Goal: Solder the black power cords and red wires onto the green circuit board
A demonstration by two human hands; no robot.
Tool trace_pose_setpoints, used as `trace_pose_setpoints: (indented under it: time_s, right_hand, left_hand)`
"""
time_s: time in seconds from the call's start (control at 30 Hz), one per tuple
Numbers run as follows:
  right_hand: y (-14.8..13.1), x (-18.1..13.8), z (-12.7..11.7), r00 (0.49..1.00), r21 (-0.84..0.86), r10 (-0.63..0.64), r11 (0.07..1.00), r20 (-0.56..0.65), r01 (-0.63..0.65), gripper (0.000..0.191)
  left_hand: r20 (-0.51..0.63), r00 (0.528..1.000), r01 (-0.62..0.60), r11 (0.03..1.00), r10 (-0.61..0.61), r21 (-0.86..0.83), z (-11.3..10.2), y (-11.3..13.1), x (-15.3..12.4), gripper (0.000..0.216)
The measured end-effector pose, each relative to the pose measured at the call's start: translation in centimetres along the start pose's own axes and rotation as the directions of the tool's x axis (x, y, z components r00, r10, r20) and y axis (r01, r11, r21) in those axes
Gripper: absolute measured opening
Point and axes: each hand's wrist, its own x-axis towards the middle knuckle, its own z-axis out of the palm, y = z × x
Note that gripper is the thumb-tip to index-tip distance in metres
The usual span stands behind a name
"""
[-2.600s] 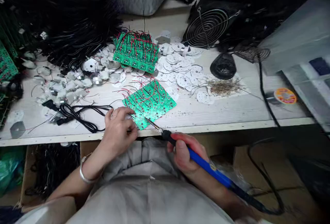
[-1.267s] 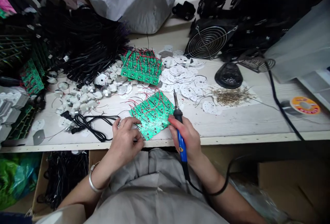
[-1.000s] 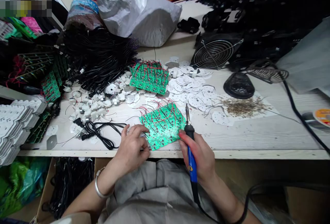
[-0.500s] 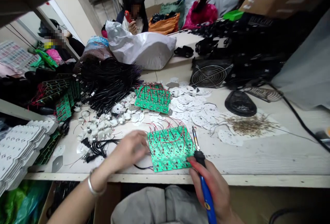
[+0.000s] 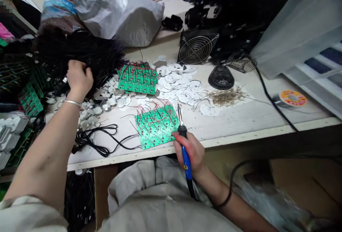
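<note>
My right hand (image 5: 192,151) is wrapped round the blue handle of a soldering iron (image 5: 186,162), its metal tip pointing up past the board's right edge. A fingertip of that hand touches the green circuit board panel (image 5: 156,127), which bears several red and black wires. My left hand (image 5: 79,77) reaches onto the pile of black cables (image 5: 104,52); its fingers curl down and their tips are hidden. A looped black cable (image 5: 100,143) lies left of the panel, its thin end wires at the panel's lower left. More wired green panels (image 5: 137,79) are stacked behind.
White discs (image 5: 184,86) and small white round parts (image 5: 107,100) cover the middle. Behind stand a fan with a wire guard (image 5: 197,48) and a black iron stand (image 5: 221,77). A solder spool (image 5: 292,98) and the iron's cord (image 5: 269,96) are at right; a white sack (image 5: 133,18) is behind.
My left hand has moved from beside the panel, up and left, to the black cable pile. My right hand still holds the soldering iron at the panel. The view has tilted down and turned right.
</note>
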Motion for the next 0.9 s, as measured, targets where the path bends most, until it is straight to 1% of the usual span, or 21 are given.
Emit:
trace_pose_setpoints:
  time_s: [0.1, 0.17, 0.2, 0.23, 0.27, 0.3, 0.33, 0.37, 0.4, 0.43, 0.47, 0.5, 0.6, 0.63, 0.67, 0.7, 0.73, 0.8, 0.87, 0.9]
  right_hand:
    - [0.1, -0.2, 0.1, 1.0, 0.003, 0.004, 1.0, -0.007, -0.004, 0.029]
    - [0.1, -0.4, 0.1, 1.0, 0.039, 0.016, 0.999, -0.022, -0.015, 0.03]
    - [0.1, -0.4, 0.1, 0.999, 0.065, 0.03, 0.997, -0.026, -0.028, 0.03]
    - [0.0, -0.5, 0.1, 0.998, 0.095, 0.055, 0.994, -0.025, -0.052, 0.031]
    - [-0.1, -0.4, 0.0, 0.996, 0.126, 0.09, 0.988, -0.02, -0.087, 0.031]
    - [-0.2, -0.3, 0.0, 0.992, 0.152, 0.128, 0.98, -0.012, -0.125, 0.031]
    - [-0.3, -0.1, -0.1, 0.986, 0.171, 0.165, 0.972, -0.004, -0.162, 0.03]
    - [-0.4, 0.0, -0.2, 0.981, 0.181, 0.193, 0.965, 0.001, -0.19, 0.028]
    - [-0.6, 0.2, -0.3, 0.978, 0.185, 0.209, 0.961, 0.0, -0.206, 0.027]
    - [-0.6, 0.3, -0.4, 0.977, 0.183, 0.214, 0.96, 0.0, -0.21, 0.026]
    - [-0.7, 0.4, -0.4, 0.977, 0.182, 0.211, 0.961, 0.002, -0.208, 0.025]
    - [-0.8, 0.4, -0.4, 0.978, 0.182, 0.209, 0.961, 0.005, -0.207, 0.024]
    - [-0.8, 0.3, -0.3, 0.977, 0.188, 0.212, 0.96, 0.003, -0.209, 0.024]
    - [-0.7, 0.3, -0.3, 0.977, 0.185, 0.211, 0.961, 0.001, -0.208, 0.024]
    - [-0.7, 0.2, -0.2, 0.978, 0.181, 0.21, 0.962, -0.002, -0.206, 0.024]
    - [-0.7, 0.2, -0.2, 0.978, 0.176, 0.207, 0.963, -0.003, -0.203, 0.024]
    - [-0.6, 0.2, -0.2, 0.979, 0.173, 0.202, 0.965, -0.002, -0.198, 0.024]
    - [-0.6, 0.1, -0.3, 0.982, 0.18, 0.189, 0.966, -0.001, -0.186, 0.025]
    - [-0.5, 0.1, -0.4, 0.985, 0.201, 0.173, 0.965, -0.006, -0.168, 0.029]
    - [-0.5, 0.0, -0.4, 0.986, 0.211, 0.165, 0.964, -0.009, -0.159, 0.03]
  left_hand:
    - [-0.181, 0.983, 0.005, 1.0, -0.01, -0.03, -1.6, -1.2, -1.9, 0.042]
    - [-0.238, 0.971, -0.015, 1.0, 0.012, -0.011, -2.7, -1.6, -4.6, 0.038]
    - [-0.222, 0.973, -0.066, 0.998, 0.067, 0.01, -3.2, -1.7, -6.2, 0.036]
    - [-0.147, 0.974, -0.167, 0.985, 0.172, 0.045, -3.4, -1.7, -8.0, 0.032]
    - [-0.035, 0.956, -0.29, 0.956, 0.292, 0.049, -3.5, -1.6, -9.8, 0.03]
    - [0.055, 0.915, -0.402, 0.916, 0.401, 0.009, -3.3, -1.6, -11.5, 0.028]
    - [0.131, 0.865, -0.481, 0.875, 0.484, -0.057, -3.1, -1.5, -13.2, 0.026]
    - [0.186, 0.82, -0.528, 0.84, 0.542, -0.125, -2.8, -1.3, -14.6, 0.026]
    - [0.217, 0.786, -0.548, 0.815, 0.579, -0.187, -2.4, -1.1, -15.8, 0.026]
    - [0.238, 0.768, -0.548, 0.802, 0.595, -0.236, -2.1, -0.8, -16.8, 0.027]
    - [0.24, 0.768, -0.534, 0.801, 0.593, -0.272, -1.8, -0.2, -17.4, 0.027]
    - [0.228, 0.785, -0.505, 0.809, 0.575, -0.301, -1.6, 0.5, -17.9, 0.028]
    - [0.176, 0.876, -0.373, 0.862, 0.449, -0.345, -1.1, 4.2, -17.8, 0.033]
    - [0.179, 0.897, -0.333, 0.884, 0.404, -0.329, -0.9, 5.7, -17.4, 0.034]
    - [0.202, 0.908, -0.304, 0.908, 0.368, -0.289, -0.5, 7.2, -16.9, 0.035]
    - [0.244, 0.908, -0.285, 0.928, 0.341, -0.238, -0.1, 8.6, -16.3, 0.035]
    - [0.298, 0.898, -0.275, 0.941, 0.324, -0.194, 0.4, 9.9, -15.6, 0.033]
    - [0.401, 0.861, -0.264, 0.949, 0.313, -0.175, 1.6, 11.5, -14.3, 0.026]
    - [0.448, 0.834, -0.225, 0.94, 0.323, -0.259, 2.5, 11.9, -13.3, 0.02]
    - [0.439, 0.837, -0.185, 0.924, 0.326, -0.334, 2.7, 11.6, -13.0, 0.018]
